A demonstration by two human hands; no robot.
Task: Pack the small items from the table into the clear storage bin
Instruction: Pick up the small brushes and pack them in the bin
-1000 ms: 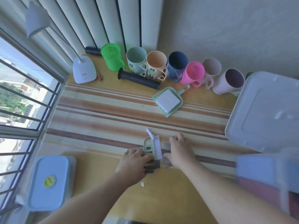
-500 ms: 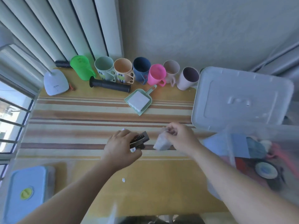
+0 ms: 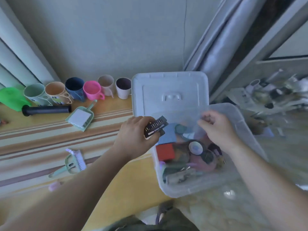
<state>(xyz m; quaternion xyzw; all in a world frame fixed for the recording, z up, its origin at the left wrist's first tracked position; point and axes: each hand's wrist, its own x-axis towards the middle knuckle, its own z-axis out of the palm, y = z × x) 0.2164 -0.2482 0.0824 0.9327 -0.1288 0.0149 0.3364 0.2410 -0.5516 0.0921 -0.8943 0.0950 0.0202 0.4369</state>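
Clear bin (image 3: 246, 130) sits at table's right edge, already full of bits; left hand (image 3: 138, 135) grips black comb-like item (image 3: 155, 128) just over bin's left rim; right hand (image 3: 215, 129) over bin, fingers curled, can't tell if holding anything; green brush (image 3: 75, 161) lies well left of bin.

Motion blur smears the clear storage bin (image 3: 196, 185) contents; the green cup (image 3: 10, 97) is cut off.

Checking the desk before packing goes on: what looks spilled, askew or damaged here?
Nothing looks spilled or broken. The black roller lies on its side before the upright cups; the green brush lies loose on the table.
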